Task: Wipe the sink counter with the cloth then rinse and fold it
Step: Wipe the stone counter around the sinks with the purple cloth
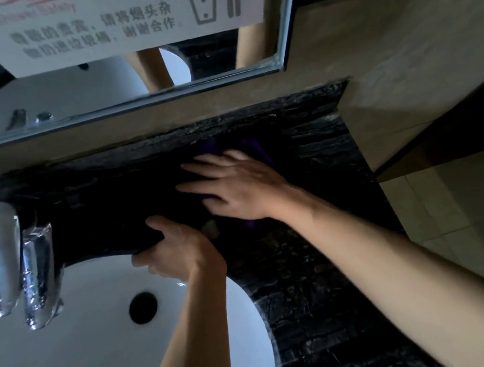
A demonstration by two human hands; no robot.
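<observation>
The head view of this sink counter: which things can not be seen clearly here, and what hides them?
- Purple cloth: mostly covered by the flat right hand; its size and folds are hidden.
- Left hand: its fingertips curl over the counter edge into the sink, out of sight.
- Faucet: blurred, partly cut by the left edge.
- Sign on the mirror: top cut off, text blurred.

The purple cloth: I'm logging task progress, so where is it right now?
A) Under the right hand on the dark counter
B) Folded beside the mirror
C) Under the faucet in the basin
A: the right hand presses flat on the purple cloth atop the dark counter.
</observation>
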